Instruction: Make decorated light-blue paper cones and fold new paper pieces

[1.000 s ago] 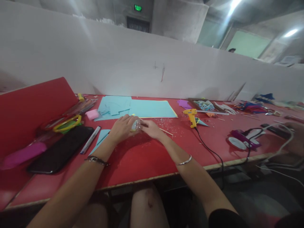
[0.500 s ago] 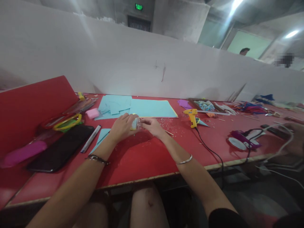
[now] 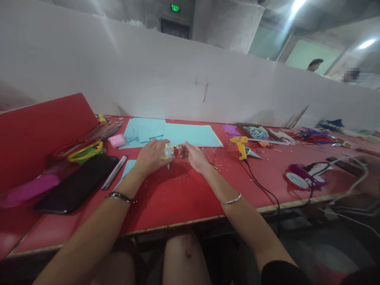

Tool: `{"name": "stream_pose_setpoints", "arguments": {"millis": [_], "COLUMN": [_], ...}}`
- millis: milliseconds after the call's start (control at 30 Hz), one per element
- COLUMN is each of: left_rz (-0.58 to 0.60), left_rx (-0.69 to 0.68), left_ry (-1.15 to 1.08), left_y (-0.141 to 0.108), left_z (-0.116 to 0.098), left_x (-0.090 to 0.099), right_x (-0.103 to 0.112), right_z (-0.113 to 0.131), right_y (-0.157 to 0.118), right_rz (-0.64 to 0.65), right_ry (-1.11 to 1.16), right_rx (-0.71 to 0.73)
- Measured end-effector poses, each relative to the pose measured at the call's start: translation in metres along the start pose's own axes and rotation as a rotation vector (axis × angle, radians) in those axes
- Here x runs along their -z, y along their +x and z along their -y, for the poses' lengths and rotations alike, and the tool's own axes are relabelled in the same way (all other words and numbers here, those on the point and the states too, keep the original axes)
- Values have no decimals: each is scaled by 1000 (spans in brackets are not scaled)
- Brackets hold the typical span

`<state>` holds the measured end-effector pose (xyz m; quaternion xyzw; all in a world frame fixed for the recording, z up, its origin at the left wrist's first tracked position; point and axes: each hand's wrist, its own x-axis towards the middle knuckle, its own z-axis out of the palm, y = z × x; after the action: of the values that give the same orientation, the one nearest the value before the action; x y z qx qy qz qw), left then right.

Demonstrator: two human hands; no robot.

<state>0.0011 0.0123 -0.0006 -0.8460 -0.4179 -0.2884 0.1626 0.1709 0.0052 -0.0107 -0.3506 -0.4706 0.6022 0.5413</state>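
Observation:
My left hand (image 3: 152, 157) is closed around a small clear, shiny piece with yellow at its edge (image 3: 168, 151); its exact kind is too small to make out. A pale blue tip pokes out below it. Just to the right, my right hand (image 3: 192, 156) has its fingers pinched at a tiny yellowish bit (image 3: 178, 147), apart from the clear piece. Both hands hover over the red table (image 3: 175, 202), in front of light blue paper sheets (image 3: 190, 134).
To the right stands a yellow hot glue gun (image 3: 241, 147) with a black cord. On the left lie a black phone (image 3: 77, 184), a marker (image 3: 114, 173), yellow-handled scissors (image 3: 86, 151) and a pink block (image 3: 116, 141). A white partition (image 3: 148, 75) runs behind.
My right hand has pulled slightly away to the right from the clear piece, with a yellowish bit at its fingertips. My left hand stays nearly in place, showing more of the clear piece.

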Motion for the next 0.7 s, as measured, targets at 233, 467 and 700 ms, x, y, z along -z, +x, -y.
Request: {"name": "stream_pose_setpoints", "arguments": {"millis": [233,467,700], "left_rz": [-50,-24,198], "left_rx": [128,281,404], "left_ry": [31,75,133], "left_y": [-2,-2,-6], "left_z": [10,12,15], "left_x": [1,4,4], "right_x": [-2,-4,0], "right_z": [3,6,4], "right_y": [-3,-7,-4], "right_rz": [28,43,4], "right_ry": [55,28,38], "right_rx": [-50,4,21]}}
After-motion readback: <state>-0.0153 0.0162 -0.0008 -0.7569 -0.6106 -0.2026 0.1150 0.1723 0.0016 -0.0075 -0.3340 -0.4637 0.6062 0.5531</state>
